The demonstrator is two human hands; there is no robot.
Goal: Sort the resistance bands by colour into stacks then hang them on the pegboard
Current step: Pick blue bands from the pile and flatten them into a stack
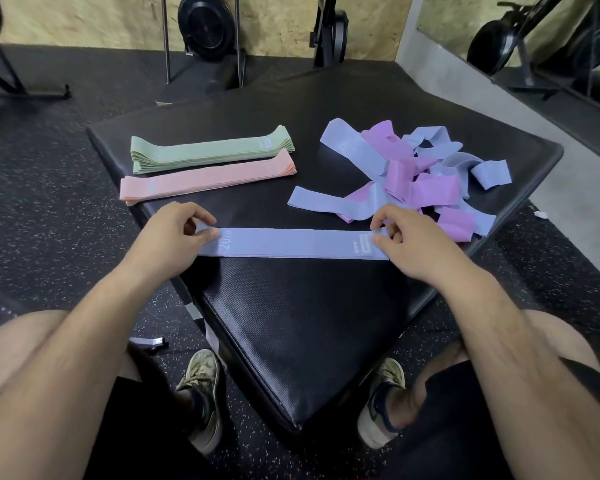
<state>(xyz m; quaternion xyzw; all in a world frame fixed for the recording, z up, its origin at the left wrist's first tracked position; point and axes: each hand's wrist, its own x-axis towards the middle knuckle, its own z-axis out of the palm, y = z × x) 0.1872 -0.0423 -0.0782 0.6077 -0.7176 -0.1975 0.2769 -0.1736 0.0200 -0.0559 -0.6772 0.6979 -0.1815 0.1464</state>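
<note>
A flat stack of blue bands [291, 242] marked 20 LB lies across the near part of the black padded box [302, 323]. My left hand [174, 233] pinches its left end between thumb and fingers. My right hand [406, 233] pinches its right end by the label. Behind it lie a neat pink stack [208, 180] and a neat green stack [212, 150]. To the right sits a loose heap of blue and purple bands [420, 174], tangled together.
The box stands on speckled black rubber floor [49, 202]. Exercise machines [205, 26] stand against a chipboard wall at the back. A small black and white object [151, 342] lies on the floor by my left shoe. No pegboard is in view.
</note>
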